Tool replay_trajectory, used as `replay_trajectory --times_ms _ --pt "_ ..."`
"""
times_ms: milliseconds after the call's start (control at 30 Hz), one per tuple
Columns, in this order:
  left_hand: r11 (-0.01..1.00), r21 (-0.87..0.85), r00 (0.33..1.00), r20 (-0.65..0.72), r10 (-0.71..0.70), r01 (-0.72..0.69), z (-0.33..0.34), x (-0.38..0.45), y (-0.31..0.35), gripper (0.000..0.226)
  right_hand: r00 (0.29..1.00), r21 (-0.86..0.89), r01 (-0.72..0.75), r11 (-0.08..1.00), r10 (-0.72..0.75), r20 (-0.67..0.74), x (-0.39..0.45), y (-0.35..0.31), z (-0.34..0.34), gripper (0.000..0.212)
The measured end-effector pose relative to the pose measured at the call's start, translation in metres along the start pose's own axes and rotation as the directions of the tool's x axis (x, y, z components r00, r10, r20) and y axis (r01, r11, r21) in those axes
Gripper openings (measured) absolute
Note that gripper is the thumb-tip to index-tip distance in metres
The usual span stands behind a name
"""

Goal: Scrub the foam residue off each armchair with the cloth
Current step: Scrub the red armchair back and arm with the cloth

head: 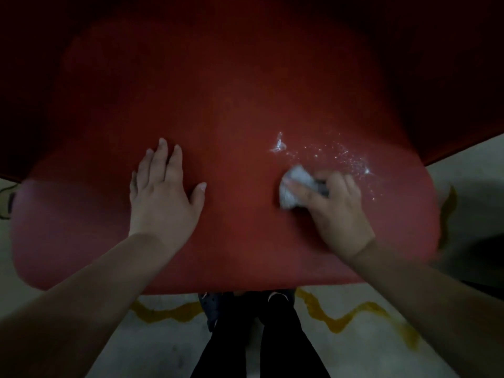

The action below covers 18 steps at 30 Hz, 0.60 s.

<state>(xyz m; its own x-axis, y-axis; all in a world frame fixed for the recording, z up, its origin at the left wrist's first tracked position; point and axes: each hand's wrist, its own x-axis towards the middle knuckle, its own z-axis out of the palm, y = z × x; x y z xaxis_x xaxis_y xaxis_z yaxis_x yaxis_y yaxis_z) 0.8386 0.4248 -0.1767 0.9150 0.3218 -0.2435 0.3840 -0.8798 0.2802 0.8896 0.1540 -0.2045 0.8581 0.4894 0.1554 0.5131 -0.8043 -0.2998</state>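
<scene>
A: What are the hands doing?

B: The left hand point(163, 192) lies flat on the red armchair point(231, 91), fingers straight and spread, thumb out to the side, holding nothing. The right hand point(335, 205) has its fingers curled round a crumpled white cloth point(293, 186) and presses it against the red surface.

A: Where is the cloth on the chair?

B: On the right half of the cushion, near the front edge. It sticks out past the fingertips on the thumb side. Something darker shows under the fingers, but I cannot tell what it is.

A: And the foam?

B: A small white blob of foam point(278, 145) sits just above the cloth, and a scatter of fine white specks point(343, 156) trails from it to the right, ending above the knuckles. The cloth is near the blob but not touching it.

A: Anything else in view?

B: Below the cushion's front edge, the person's dark trousers point(275, 336) and a shoe point(278, 297) stand on a pale floor point(368, 356). Wavy yellow streaks point(349, 320) run across that floor on both sides of the legs. The picture is dim and slightly blurred.
</scene>
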Motion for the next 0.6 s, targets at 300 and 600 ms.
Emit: replay_trajectory --times_ms 300,600 --pt "0.993 0.049 0.994 0.001 0.109 -0.109 0.007 0.022 0.032 0.073 0.988 0.032 0.151 0.988 -0.151 0.014 -0.054 0.001 -0.006 0.052" --pt "0.989 0.095 0.994 -0.011 0.111 -0.110 0.014 0.025 0.038 0.074 0.999 0.145 0.040 0.989 -0.036 -0.032 -0.014 -0.017 0.009 0.039"
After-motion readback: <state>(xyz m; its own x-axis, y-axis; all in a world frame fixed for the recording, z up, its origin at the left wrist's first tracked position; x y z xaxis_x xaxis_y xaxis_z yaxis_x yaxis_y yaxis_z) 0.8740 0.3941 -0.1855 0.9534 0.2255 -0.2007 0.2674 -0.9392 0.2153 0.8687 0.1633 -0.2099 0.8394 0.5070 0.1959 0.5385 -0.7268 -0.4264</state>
